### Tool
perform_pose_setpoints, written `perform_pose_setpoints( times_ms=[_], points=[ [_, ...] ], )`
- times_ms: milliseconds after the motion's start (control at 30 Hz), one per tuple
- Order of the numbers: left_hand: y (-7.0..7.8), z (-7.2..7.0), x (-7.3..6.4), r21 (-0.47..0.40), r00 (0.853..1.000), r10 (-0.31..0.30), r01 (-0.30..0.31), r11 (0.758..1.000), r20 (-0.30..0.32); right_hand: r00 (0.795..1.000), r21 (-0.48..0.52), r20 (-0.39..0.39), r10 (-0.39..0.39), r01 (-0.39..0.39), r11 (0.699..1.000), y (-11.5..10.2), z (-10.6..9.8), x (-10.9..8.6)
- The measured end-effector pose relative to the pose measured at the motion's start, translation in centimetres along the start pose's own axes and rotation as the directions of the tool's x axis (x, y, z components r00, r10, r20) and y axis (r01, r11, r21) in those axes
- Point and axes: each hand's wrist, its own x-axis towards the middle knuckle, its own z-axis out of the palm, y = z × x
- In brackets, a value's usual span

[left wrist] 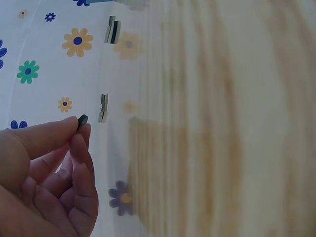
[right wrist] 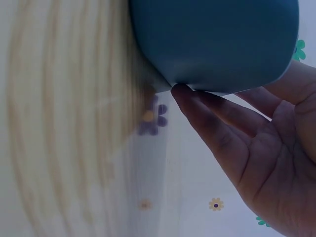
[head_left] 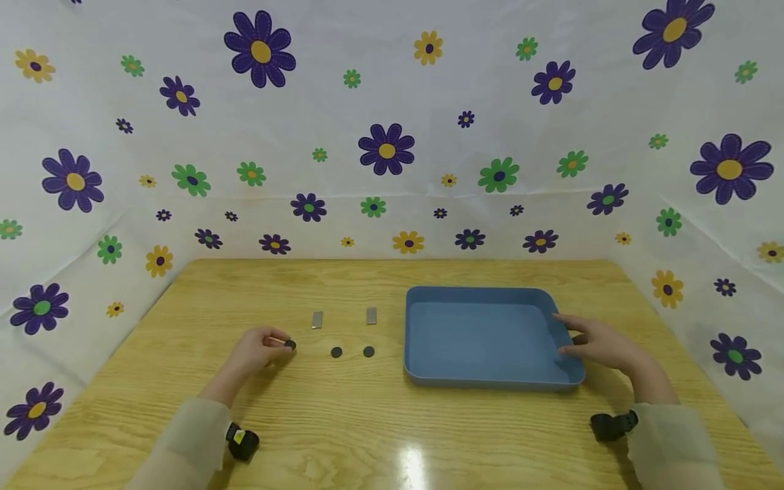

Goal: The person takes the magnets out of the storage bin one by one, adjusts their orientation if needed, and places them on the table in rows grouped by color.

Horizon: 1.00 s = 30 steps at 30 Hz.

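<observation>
My left hand (head_left: 260,350) pinches a small round black disc (head_left: 290,345) between thumb and fingertips, on the left of the wooden table. In the left wrist view the disc (left wrist: 83,120) shows edge-on at the fingertips. To its right lie two more black discs, one (head_left: 336,352) nearer the hand and another (head_left: 369,352) farther right. Behind them are two small silver-grey rectangular pieces, a left one (head_left: 317,320) and a right one (head_left: 371,316). My right hand (head_left: 603,346) grips the right end wall of a shallow blue tray (head_left: 422,380); the wall partly hides its fingers in the right wrist view.
The wooden table (head_left: 343,429) meets a white cloth with printed flowers (head_left: 386,150) at the back and both sides. Black wrist devices sit at the left cuff (head_left: 242,442) and the right cuff (head_left: 612,426). The tray's raised rim stands between the discs and my right hand.
</observation>
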Motion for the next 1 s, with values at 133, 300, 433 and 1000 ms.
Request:
perform_pose_setpoints(
  times_ms=[133,300,433,1000],
  points=[
    [0.0,0.39,0.44,0.046,0.999,0.014,-0.015,0.999,0.039,1.0,-0.009,0.0,0.005,-0.005,1.0,0.05,0.06,-0.01],
    [-0.01,0.84,0.83,0.096,0.998,0.024,-0.029,0.995,0.059,1.0,-0.015,0.004,0.003,-0.003,1.0,0.12,0.12,-0.03],
    [0.31,0.99,0.89,0.135,0.998,0.031,-0.039,0.99,0.055,1.0,-0.018,0.003,0.005,-0.005,1.0,0.07,0.2,-0.09],
    [0.4,0.66,0.85,0.25,0.989,0.095,-0.12,0.961,0.11,1.0,-0.009,-0.007,0.005,-0.005,1.0,0.02,0.35,-0.19]
  ],
)
